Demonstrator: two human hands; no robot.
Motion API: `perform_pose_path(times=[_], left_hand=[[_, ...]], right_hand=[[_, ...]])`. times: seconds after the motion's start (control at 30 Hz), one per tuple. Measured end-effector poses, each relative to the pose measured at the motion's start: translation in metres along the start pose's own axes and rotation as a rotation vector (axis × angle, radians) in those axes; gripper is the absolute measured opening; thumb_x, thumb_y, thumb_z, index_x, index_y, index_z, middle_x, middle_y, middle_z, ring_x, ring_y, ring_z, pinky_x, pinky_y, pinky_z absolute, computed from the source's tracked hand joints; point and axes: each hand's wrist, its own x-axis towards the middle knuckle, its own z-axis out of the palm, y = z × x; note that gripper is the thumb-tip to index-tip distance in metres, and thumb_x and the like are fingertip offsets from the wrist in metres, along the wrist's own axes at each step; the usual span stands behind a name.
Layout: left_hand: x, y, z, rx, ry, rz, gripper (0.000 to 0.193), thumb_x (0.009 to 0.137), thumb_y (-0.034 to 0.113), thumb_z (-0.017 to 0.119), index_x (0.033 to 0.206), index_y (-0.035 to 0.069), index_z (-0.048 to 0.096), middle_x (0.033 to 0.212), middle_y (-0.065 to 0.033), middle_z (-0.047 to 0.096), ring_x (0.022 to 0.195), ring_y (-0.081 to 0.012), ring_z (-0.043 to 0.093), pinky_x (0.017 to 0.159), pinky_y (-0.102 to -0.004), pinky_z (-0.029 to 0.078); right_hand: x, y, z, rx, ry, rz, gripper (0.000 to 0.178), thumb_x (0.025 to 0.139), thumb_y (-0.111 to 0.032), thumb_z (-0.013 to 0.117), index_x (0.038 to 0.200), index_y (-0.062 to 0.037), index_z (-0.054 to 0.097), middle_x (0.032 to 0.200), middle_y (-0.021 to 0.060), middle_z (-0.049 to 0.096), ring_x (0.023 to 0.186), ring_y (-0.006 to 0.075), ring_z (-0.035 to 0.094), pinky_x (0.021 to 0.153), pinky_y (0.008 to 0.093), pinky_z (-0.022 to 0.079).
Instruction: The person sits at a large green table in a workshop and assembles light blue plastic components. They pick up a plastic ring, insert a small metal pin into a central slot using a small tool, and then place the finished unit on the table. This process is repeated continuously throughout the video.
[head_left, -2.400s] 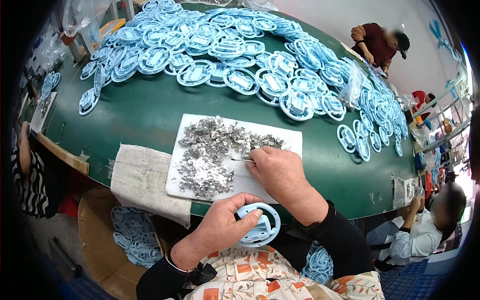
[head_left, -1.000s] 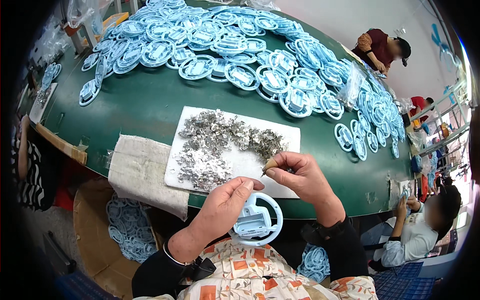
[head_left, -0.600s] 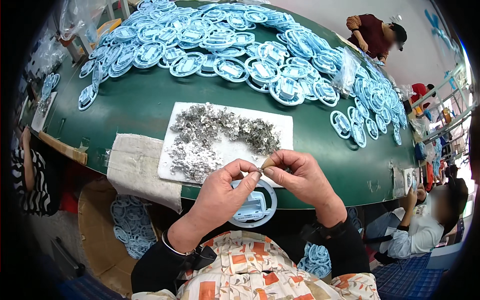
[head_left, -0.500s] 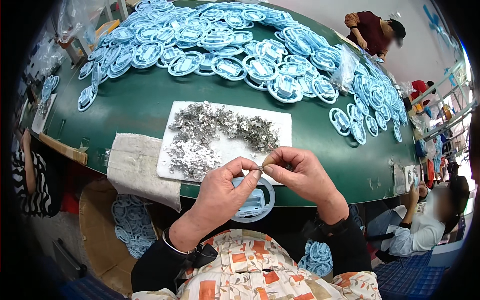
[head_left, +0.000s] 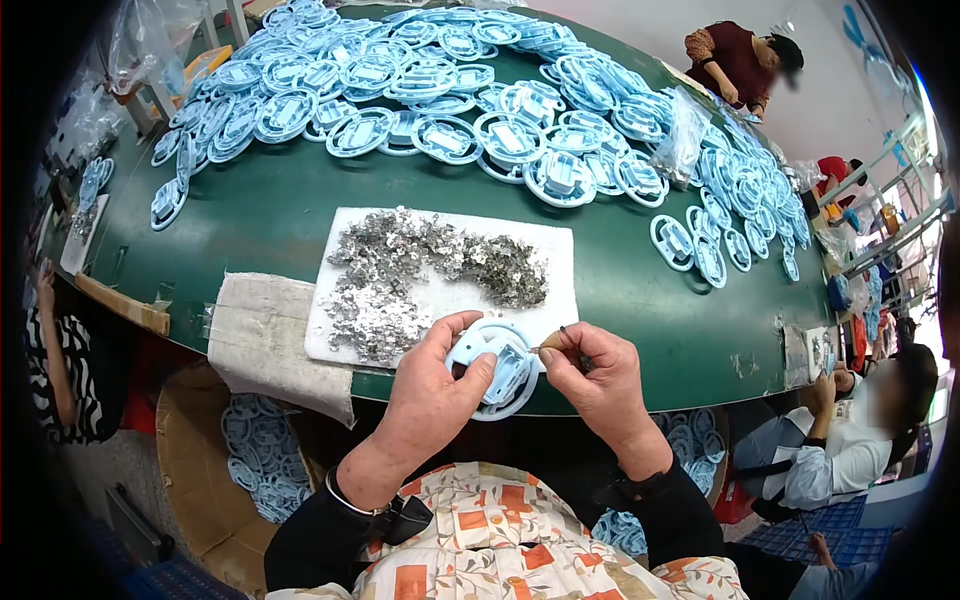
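Note:
A light-blue oval plastic part [head_left: 508, 372] with a rectangular recess is held just past the near table edge. My left hand [head_left: 425, 385] grips it from the left, thumb across its front and fingers behind. At its right edge, my right hand [head_left: 605, 385] pinches with thumb and forefinger. What lies in the pinch is too small to name; a few dark bits show inside the curled fingers. Beyond both hands, a pile of small silvery metal pieces [head_left: 385, 285] is spread on a white board [head_left: 555, 300].
Many like blue parts [head_left: 560, 175] cover the far side of the green table [head_left: 270, 220]. A pale cloth [head_left: 265, 330] lies left of the board. Below the edge stands a cardboard box [head_left: 190, 470] with blue parts inside. Other people sit at left, right and far right.
The blue part has been raised and turned in my left hand. My hands have parted from their shared pinch, and my right fingertips are now at the part's right edge.

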Motion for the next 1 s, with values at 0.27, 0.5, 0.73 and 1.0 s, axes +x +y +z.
perform_pose_path(times=[0.27, 0.5, 0.73, 1.0], left_hand=[[0.000, -0.004, 0.001, -0.075, 0.006, -0.066, 0.045, 0.093, 0.009, 0.067, 0.131, -0.009, 0.049, 0.108, -0.0202, 0.071, 0.092, -0.0163, 0.071, 0.077, -0.0298, 0.058], [0.001, 0.004, -0.002, 0.001, -0.034, -0.144, 0.043, 0.096, 0.006, 0.065, 0.134, -0.005, 0.047, 0.111, -0.0154, 0.071, 0.098, -0.0124, 0.067, 0.083, -0.0278, 0.055], [0.001, 0.014, -0.004, 0.118, -0.064, -0.158, 0.050, 0.093, 0.008, 0.066, 0.137, -0.007, 0.048, 0.111, -0.0145, 0.070, 0.098, -0.0142, 0.067, 0.083, -0.0292, 0.056], [0.001, 0.015, -0.006, 0.061, -0.095, -0.189, 0.051, 0.093, 0.008, 0.064, 0.139, -0.008, 0.046, 0.111, -0.0162, 0.068, 0.094, -0.0154, 0.069, 0.080, -0.0294, 0.058]], right_hand=[[0.004, 0.005, 0.019, -0.214, 0.043, -0.139, 0.009, 0.083, -0.004, 0.074, 0.089, -0.0007, 0.068, 0.071, 0.0085, 0.065, 0.057, 0.0127, 0.059, 0.053, 0.0273, 0.047], [0.007, 0.003, 0.022, -0.280, 0.026, -0.142, 0.010, 0.080, -0.005, 0.075, 0.083, -0.0028, 0.066, 0.072, 0.0089, 0.066, 0.057, 0.0181, 0.062, 0.052, 0.0294, 0.048], [0.006, -0.009, 0.026, -0.644, -0.045, -0.380, 0.011, 0.082, -0.004, 0.073, 0.091, -0.0041, 0.067, 0.076, 0.0100, 0.066, 0.064, 0.0271, 0.065, 0.058, 0.0352, 0.051], [-0.002, -0.022, 0.010, -0.739, -0.226, -0.292, 0.033, 0.090, -0.010, 0.069, 0.122, -0.0093, 0.067, 0.077, 0.0085, 0.067, 0.067, 0.0288, 0.067, 0.057, 0.0396, 0.053]])
